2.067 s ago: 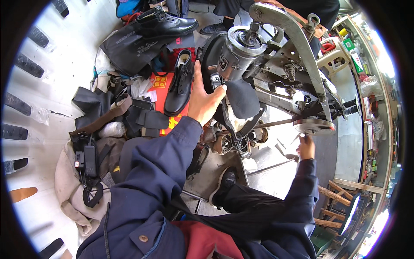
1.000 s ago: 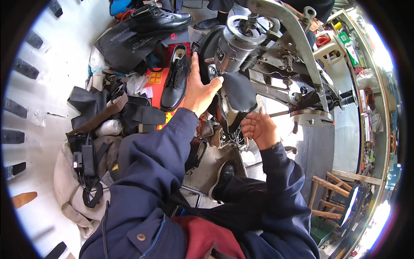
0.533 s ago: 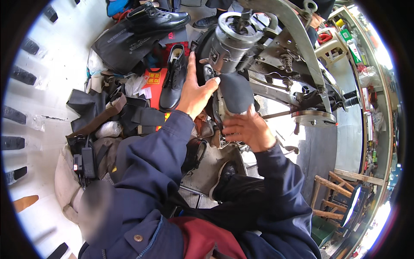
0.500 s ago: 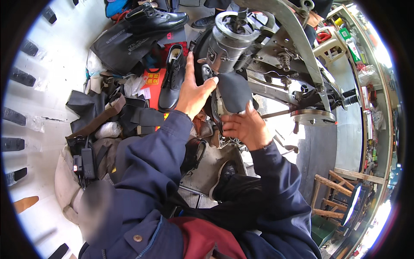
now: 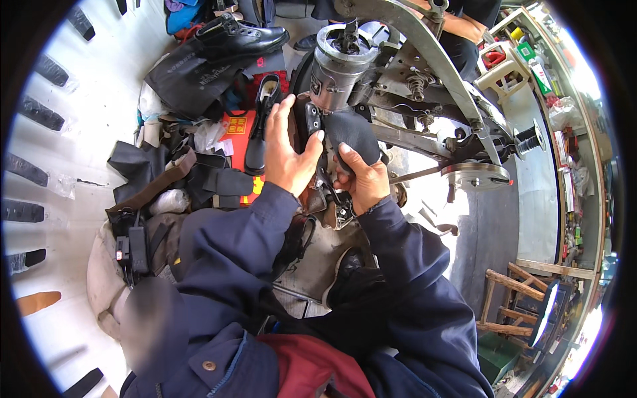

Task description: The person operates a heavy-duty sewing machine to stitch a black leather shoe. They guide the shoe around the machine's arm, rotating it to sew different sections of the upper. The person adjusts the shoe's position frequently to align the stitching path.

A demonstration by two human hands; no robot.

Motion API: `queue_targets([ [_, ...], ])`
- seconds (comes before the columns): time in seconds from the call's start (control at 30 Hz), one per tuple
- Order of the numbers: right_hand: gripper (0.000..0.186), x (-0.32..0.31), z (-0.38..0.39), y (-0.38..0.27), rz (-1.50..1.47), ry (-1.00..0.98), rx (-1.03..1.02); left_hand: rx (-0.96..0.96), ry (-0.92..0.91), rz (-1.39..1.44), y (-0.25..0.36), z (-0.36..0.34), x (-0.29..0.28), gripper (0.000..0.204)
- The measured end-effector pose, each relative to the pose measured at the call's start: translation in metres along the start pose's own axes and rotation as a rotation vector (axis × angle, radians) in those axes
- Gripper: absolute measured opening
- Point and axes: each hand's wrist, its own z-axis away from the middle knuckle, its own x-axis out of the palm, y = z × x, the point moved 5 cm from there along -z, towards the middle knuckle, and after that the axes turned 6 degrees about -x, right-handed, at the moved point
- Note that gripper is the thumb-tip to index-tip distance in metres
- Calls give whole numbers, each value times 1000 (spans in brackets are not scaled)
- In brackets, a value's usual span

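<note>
A steel sewing machine (image 5: pixel 338 73) stands in front of me, its cylinder head over a black shoe (image 5: pixel 314 121) with eyelets and a broad dark flap (image 5: pixel 352 132). My right hand (image 5: pixel 361 178) grips the shoe at the flap's lower edge, thumb on top and fingers curled under, mostly hidden. My left hand (image 5: pixel 290 152) is open along the shoe's left side, fingers stretched upward and thumb at the shoe's edge. Just left of it, another black shoe (image 5: pixel 255 154) rests on a red package (image 5: pixel 237 139).
More footwear (image 5: pixel 245 38) and a black bag (image 5: pixel 179 79) lie at upper left, dark scraps (image 5: pixel 133 169) below. A handwheel (image 5: pixel 474 178) juts right. Another person's arm (image 5: pixel 458 26) shows behind the machine. Cluttered shelves (image 5: pixel 570 186) and a wooden stool (image 5: pixel 511 292) stand at right.
My right hand has come up from below the handwheel to the shoe and closed on it. My left hand has shifted slightly down, staying beside the shoe.
</note>
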Motion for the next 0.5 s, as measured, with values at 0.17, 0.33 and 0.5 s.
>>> queue_targets([
  [0.17, 18, 1, 0, 3, 32, 1, -57, 253, -86, -341, 36, 28, -13, 23],
  [0.33, 18, 1, -1, 3, 33, 4, -128, 18, -248, -457, 35, 37, -22, 28],
  [0.5, 18, 0, -1, 4, 68, -16, -134, -634, -748, -35, 15, 69, -10, 41],
])
